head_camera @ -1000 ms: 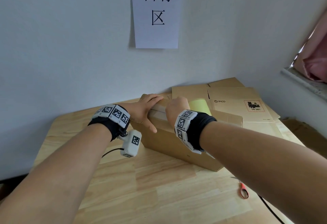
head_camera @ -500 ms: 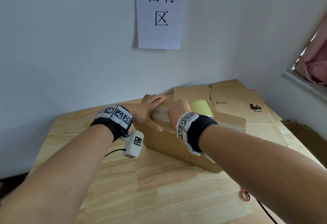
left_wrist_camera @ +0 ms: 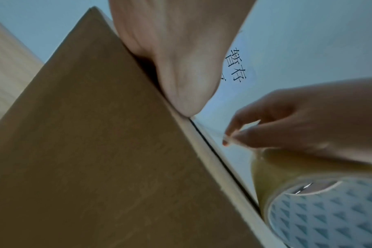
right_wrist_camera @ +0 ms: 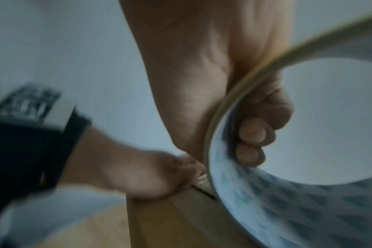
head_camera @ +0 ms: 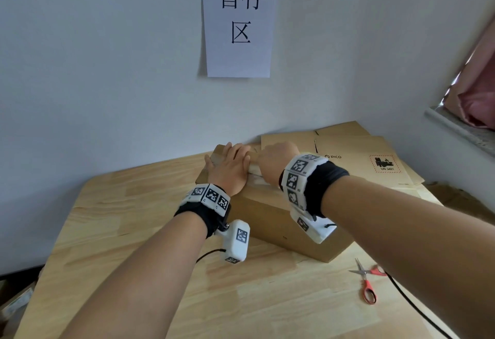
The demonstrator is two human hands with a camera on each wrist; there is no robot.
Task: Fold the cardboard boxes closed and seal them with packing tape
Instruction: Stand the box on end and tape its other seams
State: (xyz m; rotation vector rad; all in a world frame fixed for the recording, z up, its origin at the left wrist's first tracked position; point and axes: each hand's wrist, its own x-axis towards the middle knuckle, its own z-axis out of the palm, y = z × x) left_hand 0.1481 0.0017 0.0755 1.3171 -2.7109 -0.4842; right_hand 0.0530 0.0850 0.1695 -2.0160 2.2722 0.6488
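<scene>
Head view: closed cardboard box (head_camera: 270, 215) sits on the wooden surface (head_camera: 134, 231), toward the far wall. Left hand (head_camera: 230, 167) lies flat on the box top, fingers straight, pressing down. Right hand (head_camera: 273, 163) is beside it on the same top, fist-like, its hold hidden from here. Flattened cartons (head_camera: 356, 156) are stacked behind and to the right. Red-handled scissors (head_camera: 367, 282) lie on the surface, near the box's right corner. Paper sign (head_camera: 237, 20) on the wall above.

Left wrist view: heel of the left hand (left_wrist_camera: 181, 70) bears on the box's top edge, where a pale strip of tape runs along the edge of the box (left_wrist_camera: 96, 151). Right hand (left_wrist_camera: 304, 120) grips the tape roll (left_wrist_camera: 321, 208), yellowish, with a blue-patterned core; fingertips (left_wrist_camera: 229, 135) pinch a thin film of tape just off the roll.

Right wrist view: blurred. Fingers (right_wrist_camera: 253, 134) of the right hand curl through the core of the tape roll (right_wrist_camera: 287, 201). Left hand (right_wrist_camera: 142, 176) presses the box top just beside it.

Risks, as judged: the strip looks barely started, so a pull on the roll could peel the anchored end loose if the left hand eases off. A skewed pull could wrinkle the tape or run it off the seam. Loose film may fold and stick to itself. Scissors are well apart from both hands, so cutting means letting go of something.
</scene>
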